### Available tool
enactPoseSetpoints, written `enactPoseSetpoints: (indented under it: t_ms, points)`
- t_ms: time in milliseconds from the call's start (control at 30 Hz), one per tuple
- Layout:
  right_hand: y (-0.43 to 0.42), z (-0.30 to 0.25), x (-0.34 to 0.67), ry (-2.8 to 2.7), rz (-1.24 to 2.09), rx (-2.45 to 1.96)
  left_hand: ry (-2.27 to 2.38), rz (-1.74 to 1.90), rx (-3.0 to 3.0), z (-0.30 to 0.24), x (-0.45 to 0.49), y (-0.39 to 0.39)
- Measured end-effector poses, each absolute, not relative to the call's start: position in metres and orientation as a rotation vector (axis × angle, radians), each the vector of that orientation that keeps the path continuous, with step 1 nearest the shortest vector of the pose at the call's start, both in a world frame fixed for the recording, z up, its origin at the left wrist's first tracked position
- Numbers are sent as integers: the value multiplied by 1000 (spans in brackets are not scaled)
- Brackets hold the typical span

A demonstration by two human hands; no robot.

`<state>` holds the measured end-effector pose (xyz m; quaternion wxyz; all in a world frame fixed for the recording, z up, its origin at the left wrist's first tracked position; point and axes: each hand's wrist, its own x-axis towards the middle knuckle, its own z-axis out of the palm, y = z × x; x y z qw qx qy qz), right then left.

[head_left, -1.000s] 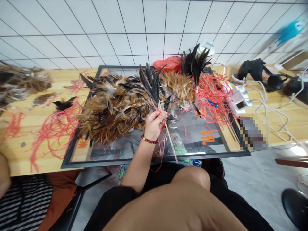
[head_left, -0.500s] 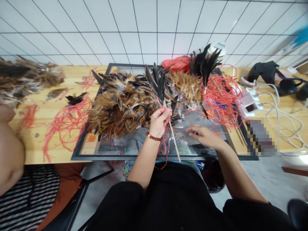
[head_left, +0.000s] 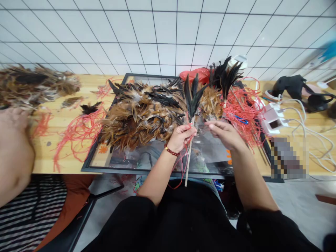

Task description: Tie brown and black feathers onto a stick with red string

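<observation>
My left hand (head_left: 182,137), with a beaded bracelet at the wrist, is closed round a thin pale stick (head_left: 188,159). Dark feathers (head_left: 193,96) fan out from the stick's top end, and pink-red plastic strings (head_left: 181,164) hang along it below my fingers. To the right, my right hand (head_left: 224,133) is raised with thumb and fingertips pinched together; whatever is between them is too small to make out. It is close to a bunch of golden-brown feathers (head_left: 211,105). A large heap of brown and black feathers (head_left: 136,119) lies left of the stick.
A black-framed glass panel (head_left: 90,159) lies on the wooden table (head_left: 70,159). Pink-red string piles (head_left: 78,126) flank the heap. At right are dark feather bundles (head_left: 228,82), a blue pen (head_left: 240,119), and a white charger (head_left: 273,119) with cables. Another person's arm (head_left: 14,147) is at left.
My left hand and the feathered stick have moved right, and the stick stands more upright. My right hand has risen towards the golden-brown feathers, its fingers now pinched. The view has shifted slightly.
</observation>
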<state>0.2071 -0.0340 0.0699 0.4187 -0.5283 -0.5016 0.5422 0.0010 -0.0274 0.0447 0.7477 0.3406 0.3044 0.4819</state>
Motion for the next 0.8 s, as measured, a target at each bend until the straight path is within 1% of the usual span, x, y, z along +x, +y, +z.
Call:
enactPoseSetpoints:
  t_ms: [100, 200, 300, 400, 467, 533, 700, 800]
  points:
    - [-25, 70, 167, -1110, 1684, -1134, 663, 943, 822, 47, 1, -30]
    - [-12, 67, 151, -1062, 1823, -1098, 658, 901, 844, 47, 2, -31]
    - [-3, 63, 151, -1006, 1730, -1104, 720, 966, 841, 44, 4, -29]
    - [2, 57, 156, -940, 1594, -1101, 880, 1113, 824, 43, 2, -25]
    - [3, 53, 161, -929, 1546, -1108, 994, 1227, 773, 43, 1, -19]
    - [2, 50, 165, -932, 1516, -1121, 1031, 1263, 726, 46, 1, -11]
    - [-2, 54, 184, -965, 1575, -1122, 1050, 1096, 794, 58, 17, 14]
    - [-8, 63, 206, -1013, 1676, -995, 1058, 967, 872, 67, 35, 26]
